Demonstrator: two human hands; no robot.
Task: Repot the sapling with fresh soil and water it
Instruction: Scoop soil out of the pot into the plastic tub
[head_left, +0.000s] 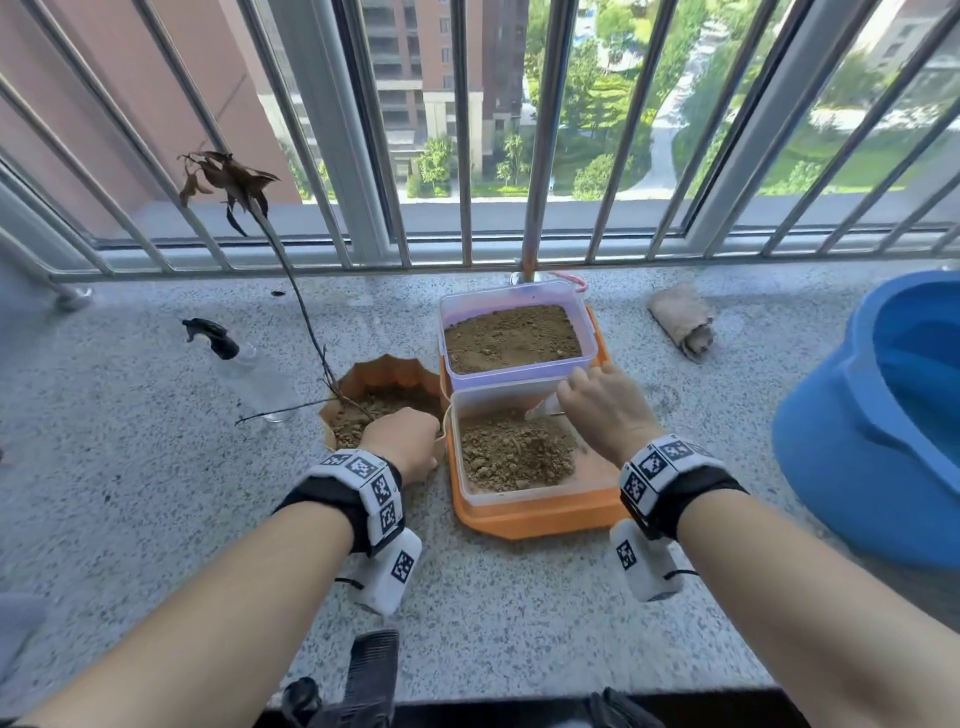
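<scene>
A thin sapling (291, 275) with dry brown leaves leans out of an orange-brown pot (387, 374) holding soil. My left hand (402, 441) grips the pot's near right rim. Right of the pot, an orange tray (519, 517) carries two clear tubs of soil: the near tub (514, 457) and the far tub (511, 335). My right hand (605, 408) is over the near tub's right rear corner, its fingers curled round a small pale tool (540, 411) whose tip points into the tub. A clear spray bottle (244, 369) with a black trigger stands left of the pot.
A large blue basin (872, 415) fills the right side of the speckled stone ledge (156, 493). A rolled brown cloth (683, 322) lies behind it to the left. Metal railing bars (467, 156) close off the far edge. A black comb-like object (371, 670) lies at the near edge.
</scene>
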